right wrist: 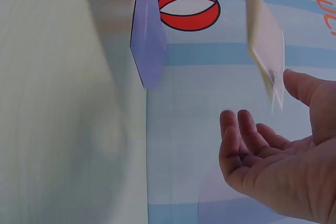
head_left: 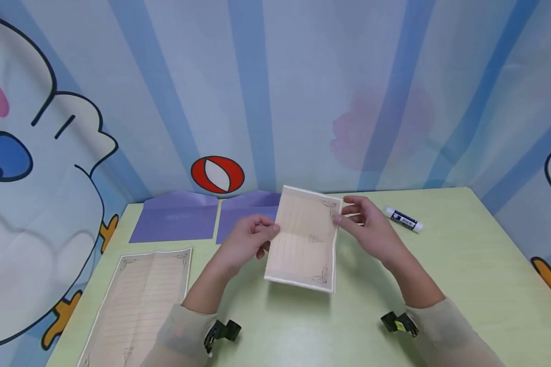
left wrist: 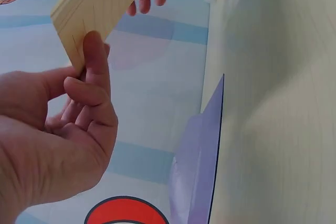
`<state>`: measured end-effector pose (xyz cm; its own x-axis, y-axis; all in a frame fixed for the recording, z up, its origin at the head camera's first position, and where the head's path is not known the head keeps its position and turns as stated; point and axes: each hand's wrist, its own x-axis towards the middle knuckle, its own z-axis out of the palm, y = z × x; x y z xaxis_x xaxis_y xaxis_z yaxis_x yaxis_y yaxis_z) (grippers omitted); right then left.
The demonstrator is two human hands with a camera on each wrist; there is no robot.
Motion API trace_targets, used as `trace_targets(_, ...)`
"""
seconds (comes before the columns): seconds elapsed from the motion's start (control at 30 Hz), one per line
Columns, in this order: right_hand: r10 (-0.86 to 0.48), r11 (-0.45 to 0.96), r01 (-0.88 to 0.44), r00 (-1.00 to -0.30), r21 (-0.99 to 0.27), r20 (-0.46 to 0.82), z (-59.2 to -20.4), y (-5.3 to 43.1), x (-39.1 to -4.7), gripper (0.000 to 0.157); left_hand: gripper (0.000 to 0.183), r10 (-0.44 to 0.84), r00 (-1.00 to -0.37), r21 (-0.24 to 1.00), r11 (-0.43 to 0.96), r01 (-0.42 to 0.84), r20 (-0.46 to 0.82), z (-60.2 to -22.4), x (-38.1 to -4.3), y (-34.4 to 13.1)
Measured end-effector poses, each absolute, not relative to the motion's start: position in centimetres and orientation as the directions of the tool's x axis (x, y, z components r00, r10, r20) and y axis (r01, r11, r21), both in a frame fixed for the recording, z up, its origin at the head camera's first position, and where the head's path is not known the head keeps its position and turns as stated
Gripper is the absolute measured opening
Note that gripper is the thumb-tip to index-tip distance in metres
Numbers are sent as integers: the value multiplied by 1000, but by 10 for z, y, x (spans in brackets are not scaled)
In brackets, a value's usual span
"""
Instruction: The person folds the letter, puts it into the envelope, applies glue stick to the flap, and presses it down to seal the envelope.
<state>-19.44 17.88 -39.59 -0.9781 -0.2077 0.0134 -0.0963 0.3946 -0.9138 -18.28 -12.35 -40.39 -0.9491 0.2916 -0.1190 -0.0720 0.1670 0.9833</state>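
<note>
A folded sheet of letter paper (head_left: 303, 239), tan with lines and ornate corners, is held up tilted above the table. My left hand (head_left: 249, 238) pinches its left edge between thumb and fingers, as the left wrist view also shows at a corner of the paper (left wrist: 84, 30). By the opposite edge is my right hand (head_left: 367, 227), its thumb (right wrist: 302, 85) right at the paper's border and its other fingers relaxed and spread away from it. Between that thumb and fingers there is a visible gap.
Two purple envelopes (head_left: 174, 219) with raised flaps lie along the table's back edge, the second (head_left: 239, 214) partly behind my left hand. Another lined sheet (head_left: 142, 300), creased down its length, lies at the left. A glue stick (head_left: 404, 220) lies beyond my right hand.
</note>
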Motion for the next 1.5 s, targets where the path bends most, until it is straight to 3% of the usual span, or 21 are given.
trace_targets(0.27, -278, 269, 36, -954, -962, -114, -401, 175, -194, 52, 20, 157, -978, 990, 35, -134, -137, -404, -184, -120)
trace_targets(0.53, -225, 231, 54, -968, -971, -107, -413, 167, -194, 29, 22, 180, -966, 982, -9, -190, -185, -415, -185, -115)
trace_targets(0.77, -208, 112, 60, -975, -992, -82, -413, 169, -195, 35, 45, 248, -946, 972, -50, -228, -209, -414, -185, -118)
trace_targets(0.97, -229, 49, 35, -972, -998, -46, -415, 171, -196, 29, 26, 250, -950, 962, -147, -231, -190, -413, -185, -119)
trace_targets(1.37, -247, 149, 13, -968, -989, -50, -411, 174, -195, 32, 25, 235, -960, 984, -65, -168, -149, -411, -184, -119)
trace_targets(1.5, -245, 203, -30, -969, -979, -21, -411, 174, -196, 30, 36, 256, -962, 993, -45, -107, -92, -412, -184, -120)
